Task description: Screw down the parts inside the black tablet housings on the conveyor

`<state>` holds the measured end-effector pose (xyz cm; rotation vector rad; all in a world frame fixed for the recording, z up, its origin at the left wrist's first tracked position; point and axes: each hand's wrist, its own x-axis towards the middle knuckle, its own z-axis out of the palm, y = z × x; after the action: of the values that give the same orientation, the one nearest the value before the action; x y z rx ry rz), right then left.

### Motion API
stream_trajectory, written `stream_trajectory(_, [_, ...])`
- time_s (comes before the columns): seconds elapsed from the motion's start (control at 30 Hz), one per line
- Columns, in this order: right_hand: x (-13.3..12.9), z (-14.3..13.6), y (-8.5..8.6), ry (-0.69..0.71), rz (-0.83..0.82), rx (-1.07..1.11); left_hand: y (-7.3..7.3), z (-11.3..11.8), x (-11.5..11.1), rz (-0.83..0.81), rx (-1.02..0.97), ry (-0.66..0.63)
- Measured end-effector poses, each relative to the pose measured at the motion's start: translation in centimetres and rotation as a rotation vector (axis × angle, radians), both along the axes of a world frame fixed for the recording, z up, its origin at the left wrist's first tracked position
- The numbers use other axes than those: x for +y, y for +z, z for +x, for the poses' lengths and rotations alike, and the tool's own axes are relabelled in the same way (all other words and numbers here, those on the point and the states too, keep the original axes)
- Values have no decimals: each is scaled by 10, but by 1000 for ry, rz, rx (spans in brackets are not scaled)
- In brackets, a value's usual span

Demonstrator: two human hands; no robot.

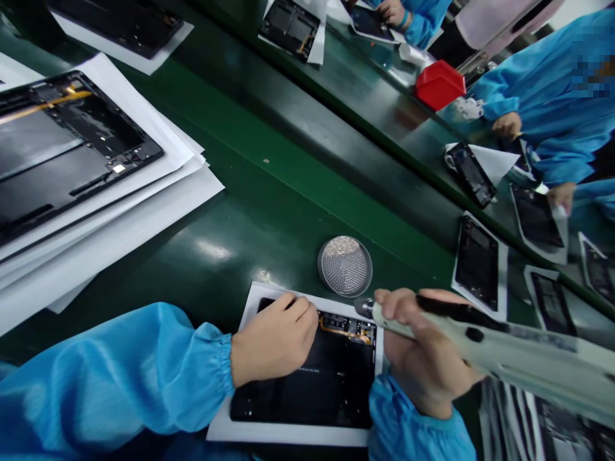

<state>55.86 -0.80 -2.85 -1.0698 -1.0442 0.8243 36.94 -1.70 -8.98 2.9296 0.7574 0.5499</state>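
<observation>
A black tablet-like device (317, 384) with exposed parts and an orange flex cable lies on white paper (288, 434) in front of me. My left hand (278, 336) rests over its upper left part with the fingers curled down; what they hold, if anything, is hidden. My right hand (423, 346) is wrapped round a pale electric screwdriver (542, 358), its metal tip near the device's upper right corner. Just beyond the device, a round dish (344, 266) holds many small screws on a textured surface.
At the left, a larger opened device (57, 147) lies on stacked white sheets (158, 205). More devices on paper, such as one (477, 262) at the right, line the green bench (269, 211). A red bin (439, 84) stands across, near people in blue sleeves (542, 96).
</observation>
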Motion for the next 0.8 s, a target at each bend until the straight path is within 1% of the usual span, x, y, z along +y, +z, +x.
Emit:
stream_trajectory(0.1, [11, 8, -4, -93, -39, 1, 2, -1, 0, 13, -10, -1])
stream_trajectory(0.2, [16, 11, -13, -109, -91, 15, 1, -2, 0, 3, -21, -4])
stream_trajectory(0.27, [16, 11, -16, -122, -88, 18, -1, -2, 0, -13, -26, -13])
stream_trajectory(0.37, [16, 10, -16, -153, -83, 19, -3, -1, -2, -56, -30, -14])
stream_trajectory(0.57, [19, 11, -15, -157, -77, 31, -2, 0, -4, -132, -33, 26])
stream_trajectory(0.8, [22, 12, -18, -156, -92, 16, -3, 1, -5, -143, -29, 32])
